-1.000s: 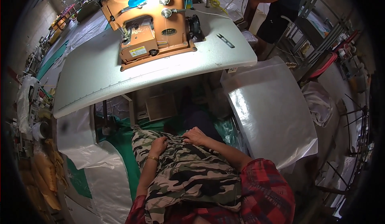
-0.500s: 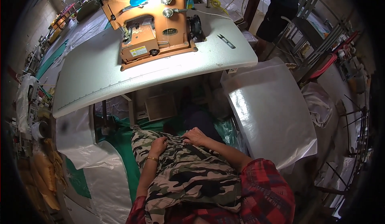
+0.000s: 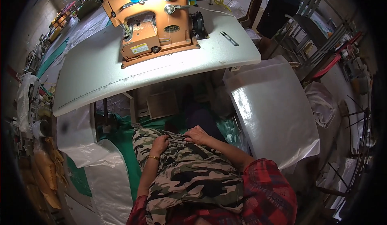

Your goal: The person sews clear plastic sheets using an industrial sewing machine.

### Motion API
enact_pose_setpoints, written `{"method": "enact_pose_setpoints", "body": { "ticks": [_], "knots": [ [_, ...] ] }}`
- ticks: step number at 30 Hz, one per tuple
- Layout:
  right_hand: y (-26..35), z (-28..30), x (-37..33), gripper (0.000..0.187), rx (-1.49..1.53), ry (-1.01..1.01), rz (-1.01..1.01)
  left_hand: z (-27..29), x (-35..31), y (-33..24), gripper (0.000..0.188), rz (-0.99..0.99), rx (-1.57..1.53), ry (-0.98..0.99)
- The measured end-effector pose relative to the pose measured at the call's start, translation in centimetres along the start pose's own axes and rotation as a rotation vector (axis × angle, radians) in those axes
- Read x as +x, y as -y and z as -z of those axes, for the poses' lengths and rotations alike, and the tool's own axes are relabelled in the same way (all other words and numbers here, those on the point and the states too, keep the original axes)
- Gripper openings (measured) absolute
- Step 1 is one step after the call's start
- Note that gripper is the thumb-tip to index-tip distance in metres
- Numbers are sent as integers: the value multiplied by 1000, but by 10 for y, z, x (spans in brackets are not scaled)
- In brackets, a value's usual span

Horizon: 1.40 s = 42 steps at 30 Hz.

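Camouflage fabric (image 3: 193,172) in green, black, tan and pink lies bunched across my lap, below the table's front edge. Both hands grip its upper part. My left hand (image 3: 160,144), with a gold band on the wrist, has its fingers curled into the folds. To its right, my right hand (image 3: 196,136) pinches the gathered cloth near the far edge. The fingertips of both hands are partly hidden in the fabric. Beyond them, an orange industrial sewing machine (image 3: 161,27) stands on the pale table (image 3: 92,74).
Small thread snips (image 3: 229,39) lie right of the machine. A printed ruler scale runs along the table's front. Plastic-covered panels (image 3: 274,112) flank my lap, with green sheeting (image 3: 125,144) below. A person in dark shorts (image 3: 274,19) stands at the back right, beside a grey chair (image 3: 308,29).
The view has shifted slightly. Both hands keep their hold on the camouflage fabric with hardly any movement. The person at the back right has shifted a little.
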State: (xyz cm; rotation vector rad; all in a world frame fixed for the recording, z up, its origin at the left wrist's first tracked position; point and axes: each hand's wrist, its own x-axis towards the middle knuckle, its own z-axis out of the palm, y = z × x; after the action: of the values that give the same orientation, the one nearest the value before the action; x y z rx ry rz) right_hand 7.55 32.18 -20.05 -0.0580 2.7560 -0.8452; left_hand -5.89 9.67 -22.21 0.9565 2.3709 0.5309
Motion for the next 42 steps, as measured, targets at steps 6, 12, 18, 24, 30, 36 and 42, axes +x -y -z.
{"method": "enact_pose_setpoints", "body": {
  "ticks": [6, 12, 18, 24, 30, 36, 42],
  "knots": [
    [-2, 1, 3, 39, -35, 18, -36, 6, 2, -9, 30, 21, 21, 12],
    [2, -2, 4, 36, -18, 45, -33, 4, -4, -5, 31, 8, 71, 33],
    [3, -1, 2, 37, -6, 55, -38, 5, -2, -6, 32, 47, 49, 88],
    [4, 2, 3, 36, -7, 54, -17, 2, -2, -2, 30, -16, 32, 10],
    [-3, -4, 5, 37, -9, 45, -8, 6, 0, -6, 33, 71, 82, 110],
    [-5, -9, 7, 38, -29, 45, 7, 1, -1, -1, 32, 46, 50, 74],
    [-4, -4, 4, 40, 8, 53, -2, 4, -1, -4, 32, 42, 22, 71]
  ]
}}
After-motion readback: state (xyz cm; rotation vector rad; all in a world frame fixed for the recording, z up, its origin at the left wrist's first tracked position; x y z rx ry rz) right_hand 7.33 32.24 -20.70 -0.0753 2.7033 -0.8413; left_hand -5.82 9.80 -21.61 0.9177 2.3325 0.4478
